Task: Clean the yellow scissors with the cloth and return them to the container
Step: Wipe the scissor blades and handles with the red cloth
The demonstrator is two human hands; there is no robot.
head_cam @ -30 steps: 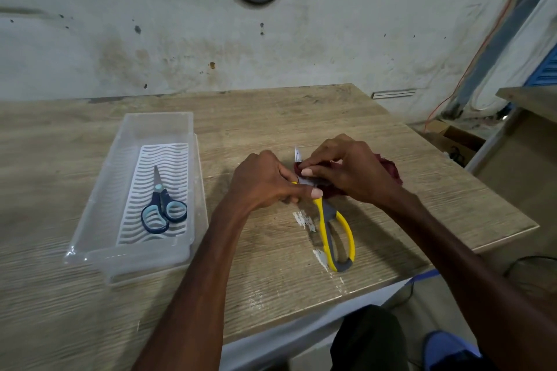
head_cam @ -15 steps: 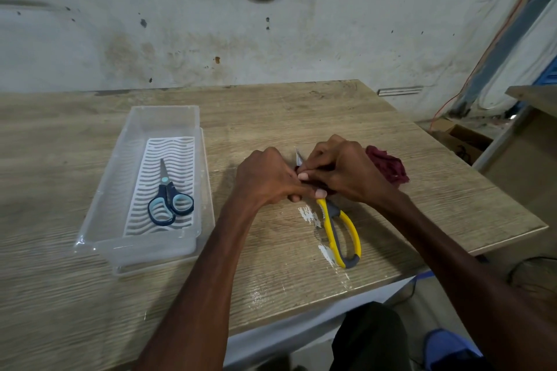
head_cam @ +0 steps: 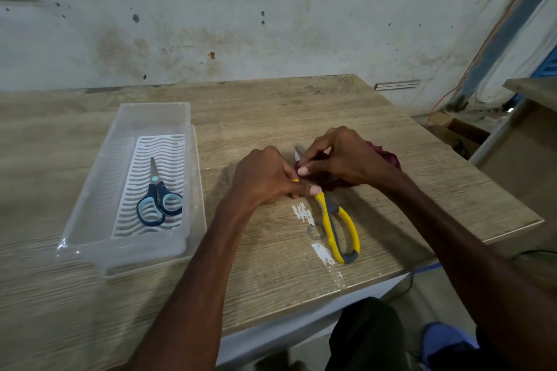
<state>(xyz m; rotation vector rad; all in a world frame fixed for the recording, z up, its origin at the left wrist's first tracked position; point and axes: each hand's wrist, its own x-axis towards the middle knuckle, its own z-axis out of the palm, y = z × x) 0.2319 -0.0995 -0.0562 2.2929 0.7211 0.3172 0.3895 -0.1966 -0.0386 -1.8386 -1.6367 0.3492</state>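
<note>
The yellow scissors (head_cam: 334, 220) lie on the wooden table (head_cam: 271, 265), handles toward me, blade tip pointing away. My left hand (head_cam: 265, 178) grips them near the pivot. My right hand (head_cam: 340, 156) pinches the dark red cloth (head_cam: 385, 156) around the blades; only the steel tip shows above my fingers. The clear plastic container (head_cam: 99, 199) stands to the left, apart from both hands.
Blue scissors (head_cam: 158, 199) lie on the white ribbed insert inside the container. White paint scuffs mark the table beside the yellow handles. The table's right edge runs close by, with a cardboard box (head_cam: 458, 135) and another tabletop beyond.
Both hands stay on the scissors. The right hand has shifted slightly along the blades with the cloth. The camera has moved a little.
</note>
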